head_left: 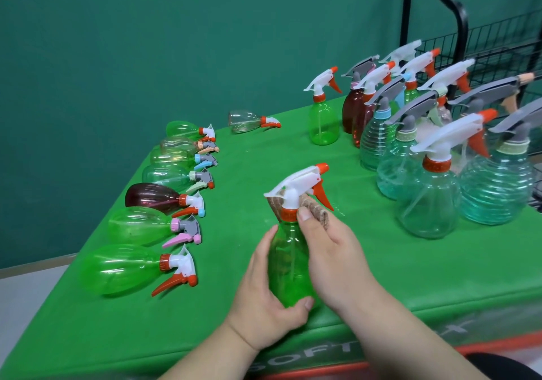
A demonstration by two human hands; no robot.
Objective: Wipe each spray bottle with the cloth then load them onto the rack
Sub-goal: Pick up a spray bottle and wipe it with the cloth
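Note:
A green spray bottle (289, 265) with a white head and orange trigger stands tilted above the green table's near middle. My left hand (264, 294) grips its body from the left and below. My right hand (331, 250) presses a brown-beige cloth (312, 205) around the bottle's neck, just under the trigger. Part of the cloth shows behind the neck on the left too. The black wire rack (498, 48) stands at the far right, beyond the table.
Several bottles lie on their sides in a column at the left (146, 224). A clear one (249, 121) lies at the back, and a green one (324, 121) stands beside it. A crowd of upright bottles (428, 197) fills the right side. Green cloth (381, 277) covers the table.

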